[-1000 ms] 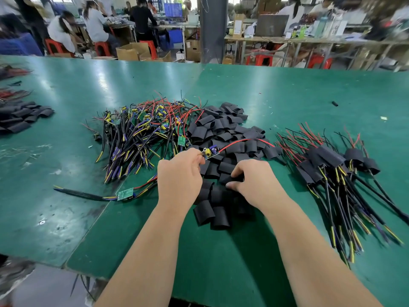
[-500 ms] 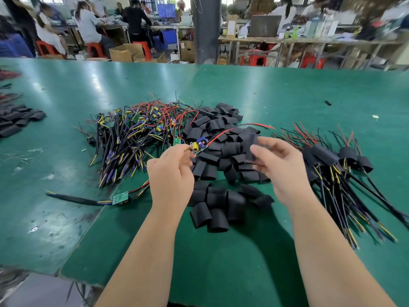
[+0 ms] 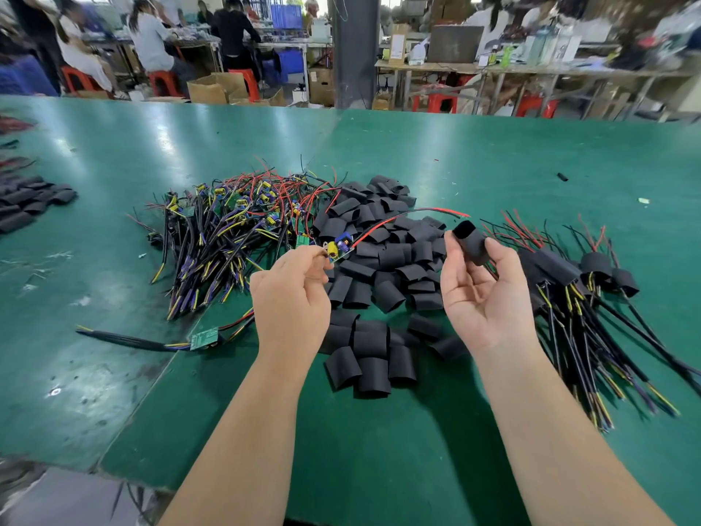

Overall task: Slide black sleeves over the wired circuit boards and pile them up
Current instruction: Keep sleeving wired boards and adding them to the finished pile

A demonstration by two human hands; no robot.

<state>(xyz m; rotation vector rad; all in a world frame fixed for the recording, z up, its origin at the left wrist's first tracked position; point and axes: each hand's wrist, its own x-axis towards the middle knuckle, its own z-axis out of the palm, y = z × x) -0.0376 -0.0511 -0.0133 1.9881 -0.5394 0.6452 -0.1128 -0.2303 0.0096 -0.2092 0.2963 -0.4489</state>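
Pinching circuit board (image 3: pixel 338 249) in left hand (image 3: pixel 292 298), knuckles up, fingertips toward 1 o'clock; holding black sleeve (image 3: pixel 472 242) in upturned right hand (image 3: pixel 481 294).

Bright overhead light, glare on green table (image 3: pixel 113 153), blurred background, wide-angle bowing.

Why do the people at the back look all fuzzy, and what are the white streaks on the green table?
Head view: the people at the back are blurred, while the left hand and right hand look sharp; the streaks on the table are glare, probably from lamps; the far table edge bends from the wide lens; shadows lie under the arms.
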